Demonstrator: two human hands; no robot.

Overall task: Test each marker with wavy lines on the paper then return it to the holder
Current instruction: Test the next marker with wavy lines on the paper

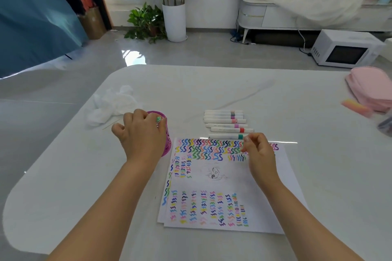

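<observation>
Head view: the left hand (141,131) rests on the rim of the pink holder (166,146), fingers curled over it beside a green-tipped marker (158,119) at the rim; whether it grips that marker I cannot tell. The right hand (257,150) hovers loosely curled and empty over the top of the paper (222,178), near the closest of the markers (228,124) lying in a row on the desk (212,87) just beyond the paper.

Both hands, left (141,133) and right (259,151), reach forward, fingers curled.
</observation>
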